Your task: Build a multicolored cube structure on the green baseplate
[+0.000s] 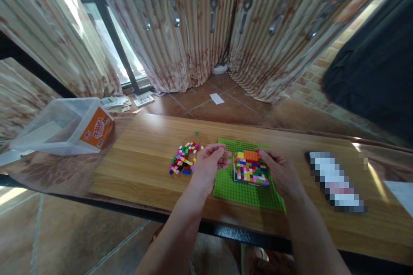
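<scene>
While I have the right hand [282, 172] holding the brick block [252, 169] by its two-o'clock corner, fingers bent at the edge, I have the left hand [209, 161] at the block's nine o'clock, just clear of its side. Its thumb and fingers are drawn narrow, and from my distance I cannot tell whether they pinch a piece. The block, orange near its twelve-o'clock edge, is over the green baseplate [226, 189]; whether the two touch I cannot tell. Farther out at nine o'clock I see loose bricks [183, 159] heaped on the wooden table [142, 154], with one green brick [196, 132] apart at ten. Past them is a clear plastic box [77, 124]; a pixelated object [337, 182] lies at three o'clock
</scene>
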### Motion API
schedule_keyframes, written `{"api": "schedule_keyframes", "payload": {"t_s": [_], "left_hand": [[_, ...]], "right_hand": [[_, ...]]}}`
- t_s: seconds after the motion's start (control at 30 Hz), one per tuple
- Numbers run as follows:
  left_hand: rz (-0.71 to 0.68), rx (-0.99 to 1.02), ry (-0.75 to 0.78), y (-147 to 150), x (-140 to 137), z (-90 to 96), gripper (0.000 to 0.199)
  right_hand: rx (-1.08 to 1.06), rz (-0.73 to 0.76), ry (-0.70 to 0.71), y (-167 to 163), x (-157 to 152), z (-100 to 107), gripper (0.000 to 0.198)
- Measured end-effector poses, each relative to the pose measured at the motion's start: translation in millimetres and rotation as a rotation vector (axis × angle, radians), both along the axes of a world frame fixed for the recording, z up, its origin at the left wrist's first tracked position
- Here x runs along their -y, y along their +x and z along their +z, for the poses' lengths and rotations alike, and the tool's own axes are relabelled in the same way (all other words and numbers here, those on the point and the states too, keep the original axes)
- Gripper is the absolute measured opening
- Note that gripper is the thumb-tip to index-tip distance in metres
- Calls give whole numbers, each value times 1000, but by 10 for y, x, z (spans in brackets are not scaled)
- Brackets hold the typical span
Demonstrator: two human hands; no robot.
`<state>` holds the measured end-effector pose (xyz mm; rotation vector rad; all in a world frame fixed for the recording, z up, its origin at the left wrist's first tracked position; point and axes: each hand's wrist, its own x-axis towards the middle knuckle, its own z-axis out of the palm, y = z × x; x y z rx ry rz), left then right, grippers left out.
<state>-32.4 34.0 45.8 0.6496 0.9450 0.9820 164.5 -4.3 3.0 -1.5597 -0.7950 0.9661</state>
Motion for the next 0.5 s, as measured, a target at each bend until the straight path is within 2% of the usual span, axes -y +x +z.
{"api": "schedule_keyframes", "payload": {"t_s": [0.13,0.37,0.5], "left_hand": [[2,-8,1,-7,-7,3,12],[10,-2,-1,-16,-2,0,10],[41,24,-3,-73,-37,11,11]], "right_hand": [[9,-16,3,-13,-7,-5,42],[243,-16,-2,22,-3,-16,39],[302,-29,-3,8,-3,12,37]]}}
